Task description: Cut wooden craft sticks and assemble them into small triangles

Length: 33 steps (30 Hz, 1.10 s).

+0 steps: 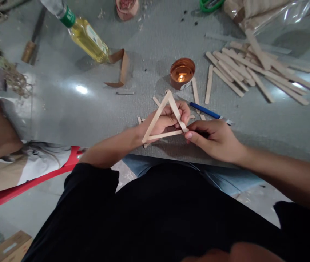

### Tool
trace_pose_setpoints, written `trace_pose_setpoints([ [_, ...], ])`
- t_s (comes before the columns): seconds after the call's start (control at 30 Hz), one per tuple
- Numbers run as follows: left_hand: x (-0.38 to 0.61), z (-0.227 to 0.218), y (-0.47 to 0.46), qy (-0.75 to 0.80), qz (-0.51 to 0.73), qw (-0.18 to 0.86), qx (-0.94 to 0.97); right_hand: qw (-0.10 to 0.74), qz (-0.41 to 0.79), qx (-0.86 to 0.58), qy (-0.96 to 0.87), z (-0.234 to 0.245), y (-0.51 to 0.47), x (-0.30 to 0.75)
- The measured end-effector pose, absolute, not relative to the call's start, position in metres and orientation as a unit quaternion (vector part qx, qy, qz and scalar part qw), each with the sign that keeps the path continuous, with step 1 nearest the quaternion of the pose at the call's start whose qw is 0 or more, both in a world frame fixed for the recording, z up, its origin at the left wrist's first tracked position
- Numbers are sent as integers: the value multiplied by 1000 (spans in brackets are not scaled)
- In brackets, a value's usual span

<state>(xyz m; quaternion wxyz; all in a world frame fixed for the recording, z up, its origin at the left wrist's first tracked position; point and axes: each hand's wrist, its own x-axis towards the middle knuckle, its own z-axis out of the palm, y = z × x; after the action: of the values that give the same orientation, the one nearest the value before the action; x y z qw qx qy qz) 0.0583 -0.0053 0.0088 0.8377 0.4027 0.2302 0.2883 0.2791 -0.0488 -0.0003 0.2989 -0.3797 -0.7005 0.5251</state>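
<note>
Three flat wooden craft sticks form a triangle [156,115], held above the near edge of the table. My left hand [168,118] is behind it, with fingers curled around its right-hand stick. The thumb and fingers of my right hand [212,138] pinch the triangle's lower right corner. Beyond the hands, a small flame burns in a copper-coloured tin candle [174,71]. A blue pen-like tool [205,110] with a metal tip lies just past my right hand. Some loose craft sticks lie under and beside my hands, partly hidden.
A heap of craft sticks [237,69] spreads at the right, near a clear plastic bag [277,16]. Back left are a bottle of yellow liquid [89,40], a bent brown strip [122,69] and a wooden-handled tool [29,51]. Another person's arm [0,127] is at the left.
</note>
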Motion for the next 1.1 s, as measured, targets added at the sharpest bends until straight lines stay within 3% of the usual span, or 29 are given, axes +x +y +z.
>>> trace_pose_setpoints([
  [0.2, 61, 12, -6, 246, 267, 825, 432, 340, 449, -405, -720, 0, -54, 278],
  [0.4, 47, 9, 4, 303, 297, 790, 444, 391, 564, -306, -660, -4, -48, 292],
  [0.6, 28, -12, 31, 354, 417, 643, 536, 486, 556, -339, -583, -11, -45, 305],
  [0.9, 30, -1, 23, 347, 476, 540, 601, 439, 502, -408, -623, -12, -48, 305],
  [1.1, 29, -2, 24, 299, 451, 556, 631, 412, 496, -401, -651, -15, -46, 307],
])
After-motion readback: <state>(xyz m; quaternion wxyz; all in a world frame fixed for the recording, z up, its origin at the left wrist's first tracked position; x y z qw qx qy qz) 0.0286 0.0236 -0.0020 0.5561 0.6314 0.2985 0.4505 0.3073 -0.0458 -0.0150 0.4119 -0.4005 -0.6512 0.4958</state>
